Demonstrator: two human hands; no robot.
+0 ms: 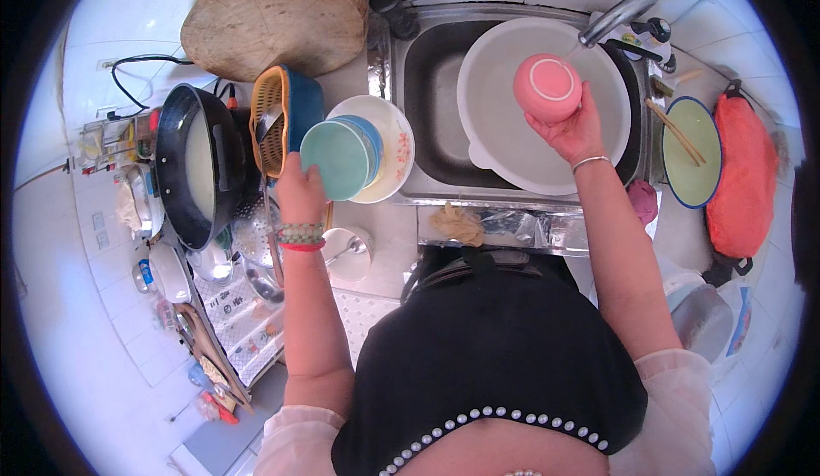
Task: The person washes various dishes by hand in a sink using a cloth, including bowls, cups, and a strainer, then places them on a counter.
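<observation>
My right hand [572,125] holds a pink bowl [548,88], its base turned up, over a large white plastic basin [477,104] in the sink. The faucet [618,18] stands just above the bowl, and a thin stream of water seems to run from it. At the left, my left hand [302,187] grips the rim of a light green bowl [339,160], which lies over a blue bowl [377,149] on a white plate with a red floral pattern [402,171]. Part of my left hand's fingers is hidden by the green bowl.
Left stand a utensil basket [306,98], a black wok [173,168] and a round wooden chopping board [275,21]. A white cup with a spoon [359,271] is near my left forearm. Right of the stainless steel sink [435,123] lie a green bowl with chopsticks [685,178] and a red bag [740,181].
</observation>
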